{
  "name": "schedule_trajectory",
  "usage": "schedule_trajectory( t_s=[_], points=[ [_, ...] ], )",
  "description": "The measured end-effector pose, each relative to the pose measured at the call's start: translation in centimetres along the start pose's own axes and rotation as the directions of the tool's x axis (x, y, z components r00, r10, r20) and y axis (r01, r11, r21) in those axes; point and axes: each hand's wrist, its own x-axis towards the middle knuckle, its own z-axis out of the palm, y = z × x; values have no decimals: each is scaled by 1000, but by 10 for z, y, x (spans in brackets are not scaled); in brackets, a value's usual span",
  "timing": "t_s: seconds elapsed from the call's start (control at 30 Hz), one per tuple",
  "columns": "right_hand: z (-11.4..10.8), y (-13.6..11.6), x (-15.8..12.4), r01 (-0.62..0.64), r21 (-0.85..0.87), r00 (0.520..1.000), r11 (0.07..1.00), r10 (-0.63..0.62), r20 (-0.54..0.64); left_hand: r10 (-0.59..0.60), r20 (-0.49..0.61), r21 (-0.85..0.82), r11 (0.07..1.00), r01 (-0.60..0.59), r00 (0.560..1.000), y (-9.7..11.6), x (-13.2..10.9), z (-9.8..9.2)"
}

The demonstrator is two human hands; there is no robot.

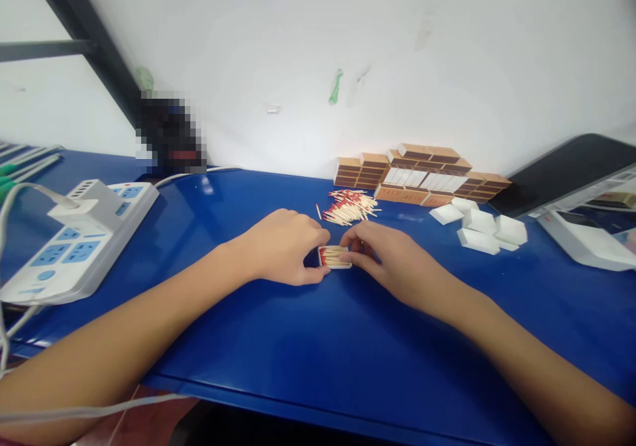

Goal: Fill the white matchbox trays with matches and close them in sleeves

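Head view: matchbox tray (340,267), filled with red-tipped matches (334,256), sits on blue table (278,340) between the hands. Left hand (291,247): thumb and fingers clamped on its left end. Right hand (385,250): fingertips touch its right end; grip cannot be told.

From where I stand, a plain white wall (248,42) rises behind the glossy blue surface (298,353), marked by a green smear (336,87) and a few fainter scuffs. To the left, a dark frame (102,58) slants down across the white, with a crossbar running off it. Pale light glints on the blue, and reddish-brown floor (149,423) shows below the near edge.
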Motion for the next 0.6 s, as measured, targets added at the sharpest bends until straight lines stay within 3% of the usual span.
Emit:
schedule_trajectory(
  t_s=[0.23,0.6],
  points=[
    [-11,3,-2,-34,-44,999,998,36,35,6,-10,-6,1000,-6,1000,-1,0,0],
    [2,4,-1,41,-31,999,999,-41,-5,-14,26,7,1000,13,1000,1,1,-2]
  ],
)
